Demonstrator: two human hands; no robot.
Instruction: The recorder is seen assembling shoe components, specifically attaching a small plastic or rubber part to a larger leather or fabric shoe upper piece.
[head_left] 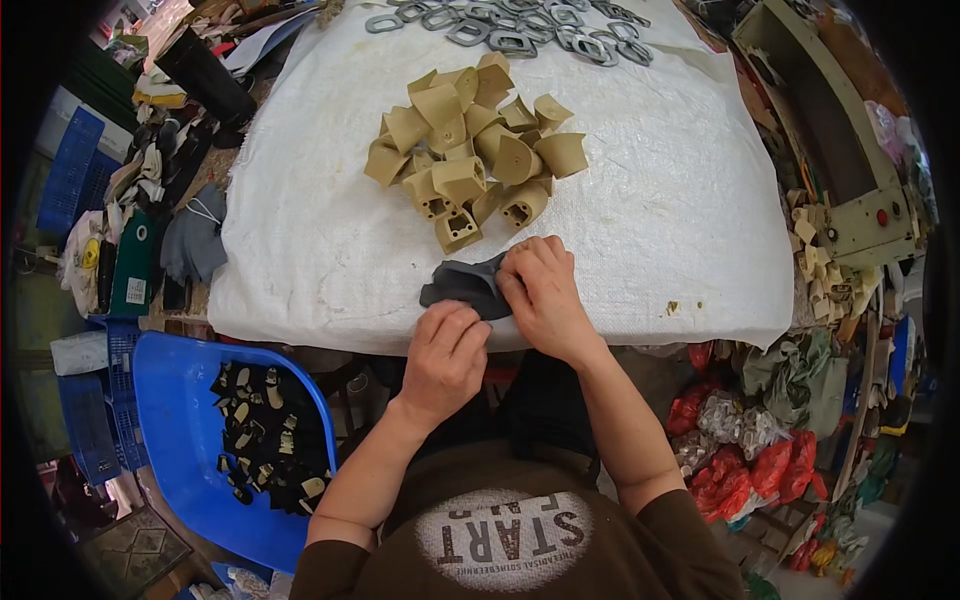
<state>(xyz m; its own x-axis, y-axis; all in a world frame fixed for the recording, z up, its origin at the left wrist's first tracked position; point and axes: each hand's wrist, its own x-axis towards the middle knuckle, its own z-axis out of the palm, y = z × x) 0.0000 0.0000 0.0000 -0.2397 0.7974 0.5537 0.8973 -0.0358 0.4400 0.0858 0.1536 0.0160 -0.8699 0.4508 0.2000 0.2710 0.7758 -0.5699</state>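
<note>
Beyond the brown shirt (650,555) at the bottom of the frame, pinching the dark grey piece (445,280) near frame centre with curled fingers of left hand (447,352) and right hand (543,290), risking a slip if gripped loosely, or a bump against the tan parts (438,103) above if pushed upward.

Left hand (445,358): pinching near side of dark grey piece (458,284).
Right hand (542,292): gripping its right end.
Table (660,210): white woven sheet (300,240) spread over.
Tan moulded parts (458,180): one heap, beyond the hands.
Grey rings (512,41): cluster, table's far end.
Blue tub (178,400): left, small pieces (268,430) inside.
</note>
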